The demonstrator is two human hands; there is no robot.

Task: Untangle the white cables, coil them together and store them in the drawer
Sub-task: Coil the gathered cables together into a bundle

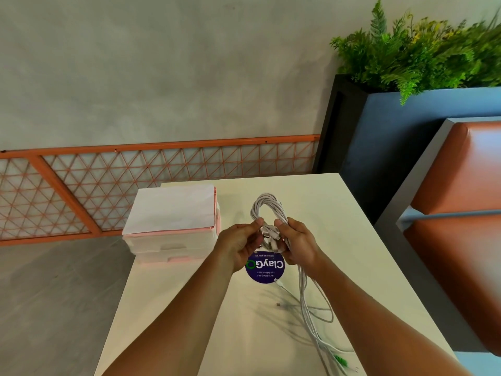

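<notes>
Cables (pixel 267 206): light, floppy, springy loops. Left hand (pixel 238 245) and right hand (pixel 295 242) pinch the coil's base; drawer (pixel 173 244) at 9 o'clock.

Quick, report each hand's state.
Left hand: pinches the white cables.
Right hand: grips the same white cables, coiled.

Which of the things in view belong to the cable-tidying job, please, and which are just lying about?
For the job: the white cables, gripped by the left hand and the right hand, tails trailing on the table; the drawer unit.
Just lying about: the sheet of paper on the drawer unit; the purple sticker; the plants; the orange seat.
</notes>
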